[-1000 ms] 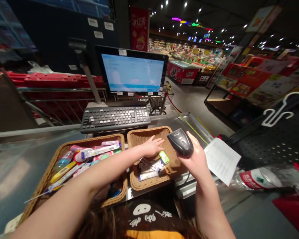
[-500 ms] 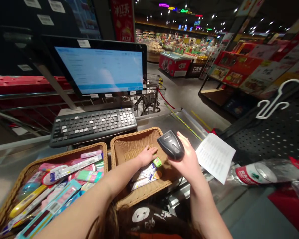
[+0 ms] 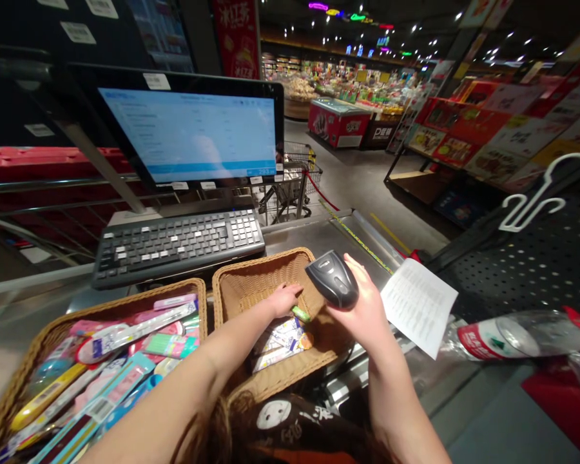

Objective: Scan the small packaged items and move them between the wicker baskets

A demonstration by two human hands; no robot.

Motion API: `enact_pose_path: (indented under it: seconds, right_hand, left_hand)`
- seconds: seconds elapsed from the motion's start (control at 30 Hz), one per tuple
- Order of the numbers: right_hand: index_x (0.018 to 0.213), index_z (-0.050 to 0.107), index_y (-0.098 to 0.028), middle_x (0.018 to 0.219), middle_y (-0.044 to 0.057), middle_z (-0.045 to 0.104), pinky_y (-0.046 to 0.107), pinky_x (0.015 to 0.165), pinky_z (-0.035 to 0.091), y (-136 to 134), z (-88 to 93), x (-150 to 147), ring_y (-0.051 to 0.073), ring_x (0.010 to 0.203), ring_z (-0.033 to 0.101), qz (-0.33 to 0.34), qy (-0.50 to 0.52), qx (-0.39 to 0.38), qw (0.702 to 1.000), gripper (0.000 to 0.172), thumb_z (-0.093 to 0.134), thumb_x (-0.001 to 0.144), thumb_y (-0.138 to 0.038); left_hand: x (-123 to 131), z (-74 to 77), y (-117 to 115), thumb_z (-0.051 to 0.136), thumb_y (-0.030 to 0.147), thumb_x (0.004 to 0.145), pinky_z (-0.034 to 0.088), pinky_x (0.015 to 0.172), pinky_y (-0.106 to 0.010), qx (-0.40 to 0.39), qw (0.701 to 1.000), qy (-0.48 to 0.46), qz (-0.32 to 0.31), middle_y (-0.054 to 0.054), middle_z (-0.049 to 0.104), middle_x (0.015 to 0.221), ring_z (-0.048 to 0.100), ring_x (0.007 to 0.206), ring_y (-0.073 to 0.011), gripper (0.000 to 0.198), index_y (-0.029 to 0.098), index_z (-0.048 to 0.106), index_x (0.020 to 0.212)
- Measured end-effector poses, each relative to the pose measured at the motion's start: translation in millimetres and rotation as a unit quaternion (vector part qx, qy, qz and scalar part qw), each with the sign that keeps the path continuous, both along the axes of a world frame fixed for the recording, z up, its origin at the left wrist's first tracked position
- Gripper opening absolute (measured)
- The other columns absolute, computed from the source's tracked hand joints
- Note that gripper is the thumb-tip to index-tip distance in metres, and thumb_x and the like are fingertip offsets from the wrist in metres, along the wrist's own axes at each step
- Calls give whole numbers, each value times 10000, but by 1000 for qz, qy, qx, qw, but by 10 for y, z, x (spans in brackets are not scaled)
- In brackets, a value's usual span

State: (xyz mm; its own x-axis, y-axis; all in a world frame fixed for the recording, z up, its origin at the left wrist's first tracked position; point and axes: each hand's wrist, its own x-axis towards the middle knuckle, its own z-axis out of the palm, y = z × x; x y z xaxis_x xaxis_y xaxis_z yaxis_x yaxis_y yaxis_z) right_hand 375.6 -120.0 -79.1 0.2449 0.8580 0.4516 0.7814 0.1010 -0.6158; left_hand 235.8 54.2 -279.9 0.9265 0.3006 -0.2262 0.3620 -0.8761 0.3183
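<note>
In my right hand (image 3: 362, 306) is a black handheld barcode scanner (image 3: 332, 278), its head pointing left above a woven basket (image 3: 256, 267). My left hand (image 3: 283, 300) is down inside that basket, fingers stretched out. Just beside its fingers lies a small green packaged item (image 3: 300, 314); whether they touch it is hard to see. Below the hand, white and blue slim packages (image 3: 280, 338) lie on the basket floor. My left forearm passes over the edge of a second basket (image 3: 33, 348), filled with colourful packaged goods such as a long light-blue box (image 3: 96, 409).
A keyboard (image 3: 183, 241) and a monitor (image 3: 188, 138) stand behind the baskets. Right of the scanner are a printed paper sheet (image 3: 418, 306), a clear bottle with a red label (image 3: 493, 336) and a white hanger (image 3: 536, 200). A shopping cart (image 3: 294, 174) stands beyond the counter.
The green item has turned and now shows a narrower side. My left hand has shifted slightly left, its fingers closer together. The scanner and right hand stay nearly still.
</note>
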Motion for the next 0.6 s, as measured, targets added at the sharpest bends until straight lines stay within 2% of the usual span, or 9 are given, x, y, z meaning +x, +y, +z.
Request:
enact_pose_path:
  seconds: [0.07, 0.13, 0.23, 0.37, 0.47, 0.6]
  right_hand:
    - [1235, 549, -183, 1316, 160, 594, 600, 1158, 287, -7, 4, -1, 342, 1391, 414, -1, -1, 4, 1000, 536, 686, 726, -281]
    - [1241, 550, -182, 1321, 159, 590, 593, 1157, 296, -10, 5, -6, 342, 1394, 409, 1, -2, 6, 1000, 537, 683, 730, -277]
    - [1254, 545, -179, 1323, 157, 589, 586, 1159, 297, -9, 2, -24, 341, 1399, 402, 6, -4, 6, 1000, 555, 684, 724, -266]
    - [1233, 551, -183, 1321, 159, 593, 604, 1157, 284, -7, -1, -58, 351, 1388, 418, 5, -15, 6, 1000, 545, 684, 709, -249]
    - [1227, 551, -190, 1323, 156, 593, 610, 1153, 286, -2, 2, -78, 359, 1387, 419, 5, -17, 3, 1000, 554, 691, 693, -246]
    - [1211, 560, -193, 1310, 156, 601, 617, 1155, 276, 0, 6, -95, 360, 1386, 420, 12, -15, 2, 1000, 529, 684, 700, -253]
  left_hand:
    - [-7, 29, 62, 779, 415, 698, 230, 1137, -600, 8, 1000, 14, 14, -89, 586, 1364, 427, 1347, -351, 261, 219, 758, 870]
    - [-34, 66, 111, 711, 473, 771, 278, 1105, -610, 27, 998, 17, 48, -137, 564, 1374, 449, 1326, -365, 331, 185, 745, 931]
    - [-100, 110, 115, 687, 408, 808, 315, 1097, -557, 60, 995, -1, 78, -200, 464, 1453, 435, 1340, -357, 432, 146, 674, 1151]
    - [-188, 115, 44, 804, 279, 666, 218, 1158, -547, 75, 996, -15, 45, -155, 350, 1550, 304, 1430, -344, 669, 211, 586, 1294]
    - [-232, 103, 20, 748, 182, 688, 225, 1148, -571, 76, 996, -6, 50, -164, 374, 1535, 309, 1429, -350, 649, 211, 579, 1313]
    - [-249, 120, 15, 607, 153, 798, 314, 1108, -534, 69, 994, -3, 83, -146, 472, 1465, 390, 1383, -333, 429, 212, 655, 1221]
